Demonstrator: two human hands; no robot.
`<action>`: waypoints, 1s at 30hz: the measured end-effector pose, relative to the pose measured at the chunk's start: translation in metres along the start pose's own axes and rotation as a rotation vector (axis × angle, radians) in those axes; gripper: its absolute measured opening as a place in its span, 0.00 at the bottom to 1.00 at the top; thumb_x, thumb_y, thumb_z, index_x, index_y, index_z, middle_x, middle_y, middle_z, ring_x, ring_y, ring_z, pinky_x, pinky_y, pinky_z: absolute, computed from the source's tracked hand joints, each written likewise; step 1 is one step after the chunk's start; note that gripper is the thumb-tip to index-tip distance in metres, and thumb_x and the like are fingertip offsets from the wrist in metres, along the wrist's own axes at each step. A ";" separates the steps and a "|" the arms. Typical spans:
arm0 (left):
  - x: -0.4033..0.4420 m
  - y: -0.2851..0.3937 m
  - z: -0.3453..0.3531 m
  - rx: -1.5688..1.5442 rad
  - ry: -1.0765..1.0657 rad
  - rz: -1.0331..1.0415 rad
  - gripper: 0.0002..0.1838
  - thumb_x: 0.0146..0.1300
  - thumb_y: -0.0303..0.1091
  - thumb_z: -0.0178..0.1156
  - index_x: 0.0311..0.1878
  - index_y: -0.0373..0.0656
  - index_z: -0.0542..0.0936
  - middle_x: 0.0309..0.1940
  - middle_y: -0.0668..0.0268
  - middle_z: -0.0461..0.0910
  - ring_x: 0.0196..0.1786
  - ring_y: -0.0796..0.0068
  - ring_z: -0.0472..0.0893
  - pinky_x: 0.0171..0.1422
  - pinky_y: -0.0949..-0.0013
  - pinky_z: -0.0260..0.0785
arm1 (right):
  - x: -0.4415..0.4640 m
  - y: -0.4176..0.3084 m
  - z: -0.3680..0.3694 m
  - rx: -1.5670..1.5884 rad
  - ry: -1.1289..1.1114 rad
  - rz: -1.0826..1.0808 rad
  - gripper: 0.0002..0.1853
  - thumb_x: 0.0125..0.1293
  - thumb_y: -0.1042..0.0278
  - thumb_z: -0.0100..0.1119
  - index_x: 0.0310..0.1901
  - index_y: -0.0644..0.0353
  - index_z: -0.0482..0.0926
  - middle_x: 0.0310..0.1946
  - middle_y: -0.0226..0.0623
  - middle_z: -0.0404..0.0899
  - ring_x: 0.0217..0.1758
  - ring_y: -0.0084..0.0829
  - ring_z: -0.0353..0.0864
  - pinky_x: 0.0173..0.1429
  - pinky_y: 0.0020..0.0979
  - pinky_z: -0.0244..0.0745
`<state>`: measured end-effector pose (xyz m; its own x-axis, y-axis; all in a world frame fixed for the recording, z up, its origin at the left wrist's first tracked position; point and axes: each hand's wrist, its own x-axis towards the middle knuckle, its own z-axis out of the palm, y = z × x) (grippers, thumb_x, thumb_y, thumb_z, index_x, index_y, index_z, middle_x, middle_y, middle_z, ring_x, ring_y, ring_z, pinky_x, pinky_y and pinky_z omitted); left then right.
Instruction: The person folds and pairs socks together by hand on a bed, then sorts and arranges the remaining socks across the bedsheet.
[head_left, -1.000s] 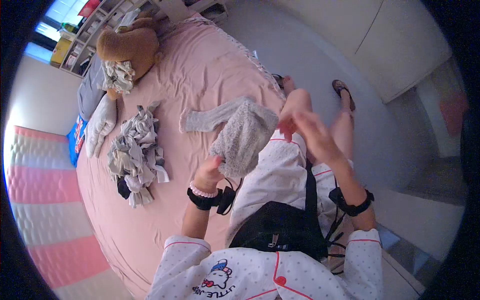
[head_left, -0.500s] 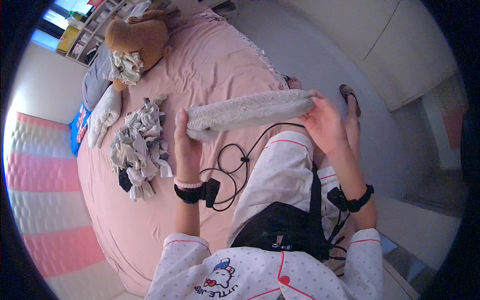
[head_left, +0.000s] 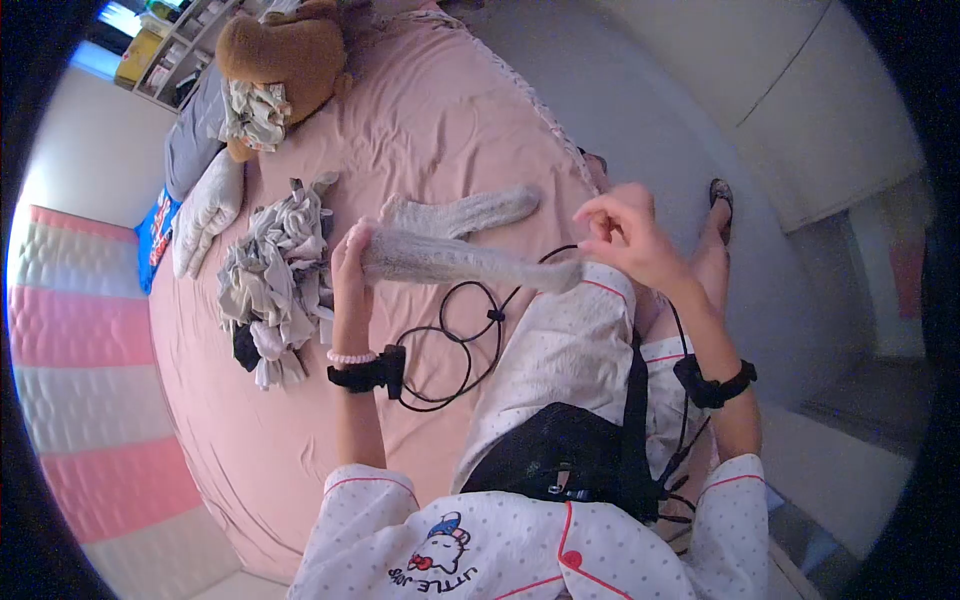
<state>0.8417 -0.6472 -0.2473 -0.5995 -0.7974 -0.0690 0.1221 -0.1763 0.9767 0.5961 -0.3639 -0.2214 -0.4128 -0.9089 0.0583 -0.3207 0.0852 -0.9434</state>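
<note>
My left hand (head_left: 352, 262) is closed on the cuff end of a fuzzy grey sock (head_left: 460, 262), which stretches to the right above the bed and my thigh. A second fuzzy grey sock (head_left: 485, 209) lies on the pink sheet just beyond it. Near the toe end of the held sock, my right hand (head_left: 625, 235) is raised with bent fingers apart and nothing between them.
Left of my left hand, a heap of grey and white cloth items (head_left: 270, 270) lies on the pink bed (head_left: 280, 460). A brown plush toy (head_left: 285, 65), pillows (head_left: 210, 212) and a looped black cable (head_left: 440, 330) are also there.
My right hand has let go of the sock end it held half a second ago. One sock now lies apart on the bed, while the other stays in my left hand.
</note>
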 end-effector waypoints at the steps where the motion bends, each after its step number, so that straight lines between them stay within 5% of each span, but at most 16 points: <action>1: 0.006 -0.006 -0.013 -0.001 0.005 -0.001 0.11 0.65 0.37 0.53 0.40 0.38 0.78 0.33 0.71 0.78 0.35 0.80 0.76 0.39 0.75 0.67 | 0.003 0.016 0.002 -0.115 -0.070 0.070 0.11 0.57 0.68 0.60 0.41 0.61 0.76 0.33 0.32 0.72 0.40 0.25 0.72 0.44 0.27 0.68; 3: 0.020 -0.036 -0.055 0.580 -0.165 -0.101 0.11 0.63 0.35 0.54 0.35 0.36 0.78 0.25 0.68 0.76 0.32 0.79 0.76 0.36 0.72 0.66 | 0.005 0.048 0.015 -0.228 -0.146 0.140 0.12 0.55 0.67 0.62 0.40 0.61 0.77 0.33 0.33 0.73 0.41 0.26 0.73 0.44 0.29 0.69; 4: 0.020 -0.049 -0.069 0.578 -0.158 -0.103 0.11 0.63 0.35 0.54 0.35 0.36 0.78 0.25 0.68 0.76 0.32 0.79 0.76 0.36 0.72 0.66 | 0.005 0.063 0.025 -0.324 -0.167 0.023 0.12 0.54 0.66 0.64 0.38 0.61 0.78 0.33 0.34 0.73 0.41 0.28 0.73 0.46 0.30 0.69; 6: 0.011 -0.069 -0.091 1.123 -0.127 -0.052 0.11 0.59 0.35 0.56 0.31 0.35 0.78 0.20 0.63 0.75 0.29 0.76 0.76 0.33 0.70 0.65 | 0.008 0.066 0.036 -0.415 -0.190 -0.099 0.12 0.52 0.66 0.65 0.37 0.60 0.78 0.33 0.36 0.73 0.42 0.31 0.74 0.47 0.32 0.69; 7: 0.002 -0.060 -0.084 1.165 -0.028 -0.164 0.11 0.53 0.34 0.59 0.38 0.38 0.78 0.32 0.56 0.78 0.38 0.66 0.77 0.44 0.65 0.67 | 0.013 0.054 0.045 -0.426 -0.210 -0.182 0.13 0.51 0.64 0.65 0.37 0.60 0.79 0.34 0.37 0.74 0.43 0.33 0.73 0.49 0.33 0.68; 8: -0.004 -0.057 -0.076 1.172 -0.029 -0.171 0.11 0.53 0.34 0.59 0.38 0.38 0.78 0.32 0.56 0.78 0.38 0.66 0.77 0.44 0.65 0.67 | 0.016 0.044 0.055 -0.435 -0.229 -0.261 0.13 0.50 0.63 0.66 0.36 0.59 0.79 0.35 0.38 0.74 0.45 0.36 0.73 0.51 0.34 0.67; 10: -0.018 -0.052 -0.058 1.208 0.004 0.630 0.15 0.50 0.32 0.60 0.43 0.44 0.77 0.48 0.57 0.76 0.51 0.59 0.74 0.59 0.60 0.63 | 0.019 0.030 0.077 -0.487 -0.315 -0.298 0.13 0.50 0.62 0.66 0.36 0.59 0.79 0.35 0.37 0.74 0.46 0.36 0.72 0.52 0.34 0.67; 11: -0.024 -0.044 -0.046 1.210 0.011 0.623 0.15 0.50 0.32 0.60 0.43 0.44 0.77 0.48 0.57 0.76 0.51 0.59 0.74 0.59 0.60 0.63 | 0.020 0.025 0.086 -0.547 -0.396 -0.341 0.14 0.49 0.60 0.66 0.35 0.58 0.79 0.35 0.37 0.73 0.47 0.37 0.72 0.53 0.34 0.66; 13: -0.035 -0.029 -0.025 1.348 -0.521 0.656 0.19 0.48 0.27 0.60 0.47 0.47 0.75 0.55 0.62 0.71 0.59 0.55 0.67 0.68 0.54 0.54 | 0.017 0.030 0.107 -0.727 -0.421 -0.408 0.14 0.49 0.59 0.66 0.34 0.58 0.79 0.35 0.36 0.73 0.48 0.37 0.71 0.53 0.34 0.66; 16: -0.032 -0.045 -0.020 1.372 -0.620 0.745 0.19 0.46 0.25 0.60 0.46 0.46 0.76 0.50 0.65 0.74 0.58 0.59 0.69 0.68 0.55 0.56 | 0.024 0.046 0.123 -0.942 -0.402 -0.508 0.15 0.48 0.60 0.66 0.34 0.59 0.77 0.35 0.37 0.73 0.46 0.38 0.71 0.50 0.34 0.66; 18: -0.020 -0.060 -0.034 1.375 -0.607 0.721 0.19 0.43 0.26 0.61 0.42 0.45 0.75 0.46 0.65 0.75 0.57 0.59 0.70 0.68 0.54 0.56 | 0.027 0.045 0.121 -0.969 -0.367 -0.533 0.16 0.48 0.60 0.66 0.35 0.60 0.76 0.33 0.38 0.73 0.43 0.38 0.73 0.47 0.35 0.68; 21: -0.015 -0.060 -0.041 1.271 -0.512 0.646 0.16 0.43 0.23 0.61 0.39 0.42 0.74 0.41 0.63 0.75 0.49 0.60 0.74 0.61 0.60 0.63 | 0.028 0.023 0.095 -0.446 -0.318 -0.226 0.12 0.54 0.66 0.60 0.37 0.62 0.73 0.29 0.39 0.71 0.35 0.31 0.74 0.40 0.33 0.68; 23: -0.019 -0.043 -0.035 1.056 -0.397 0.135 0.12 0.48 0.22 0.62 0.36 0.39 0.71 0.37 0.63 0.73 0.39 0.69 0.75 0.48 0.69 0.68 | 0.029 0.018 0.082 -0.232 -0.097 -0.037 0.08 0.61 0.71 0.54 0.39 0.64 0.71 0.27 0.36 0.70 0.31 0.23 0.71 0.35 0.30 0.67; 26: -0.018 -0.035 -0.016 0.686 -0.312 0.087 0.12 0.53 0.25 0.64 0.38 0.36 0.71 0.33 0.65 0.71 0.34 0.78 0.72 0.37 0.74 0.67 | 0.039 0.033 0.075 0.031 0.104 0.088 0.07 0.66 0.71 0.50 0.42 0.64 0.71 0.30 0.31 0.71 0.35 0.17 0.70 0.39 0.25 0.67; 28: -0.015 -0.022 -0.002 0.653 -0.332 0.173 0.14 0.55 0.30 0.65 0.41 0.36 0.73 0.30 0.70 0.71 0.35 0.83 0.70 0.36 0.76 0.65 | 0.046 0.043 0.071 0.111 0.114 0.147 0.15 0.65 0.64 0.53 0.47 0.66 0.70 0.38 0.40 0.73 0.43 0.26 0.71 0.47 0.28 0.67; 30: -0.009 -0.006 0.006 0.821 -0.688 -0.264 0.17 0.55 0.33 0.66 0.44 0.37 0.74 0.32 0.73 0.73 0.36 0.84 0.70 0.38 0.79 0.63 | 0.051 0.054 0.071 0.194 0.120 0.201 0.23 0.64 0.58 0.55 0.53 0.67 0.69 0.46 0.49 0.75 0.51 0.34 0.73 0.55 0.31 0.66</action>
<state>0.8420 -0.6360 -0.2511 -0.8727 -0.2540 -0.4170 -0.4846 0.3462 0.8033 0.6183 -0.4351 -0.2926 -0.5530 -0.8260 -0.1086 -0.0579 0.1681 -0.9841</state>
